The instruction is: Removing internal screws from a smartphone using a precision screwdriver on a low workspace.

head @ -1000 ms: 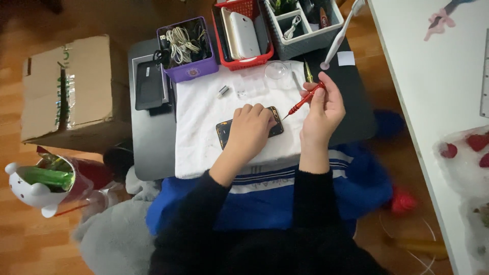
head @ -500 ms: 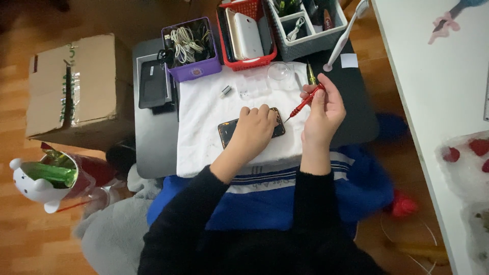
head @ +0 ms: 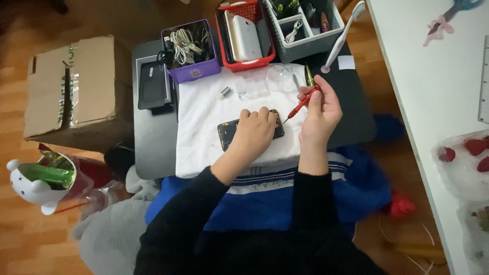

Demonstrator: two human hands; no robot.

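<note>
While the left hand presses flat on the phone on the white towel, the right hand grips a red screwdriver, whose tip looks poised to be seated at the phone's edge.

Brown cardboard box on the floor left of the table, flaps shut, green-printed tape strip across the top. Dark rectangular phone lying flat on the white towel, mostly covered by a hand. Small white square label on the dark tabletop, far right. Clear plastic bag of red fruit at the right edge.
</note>
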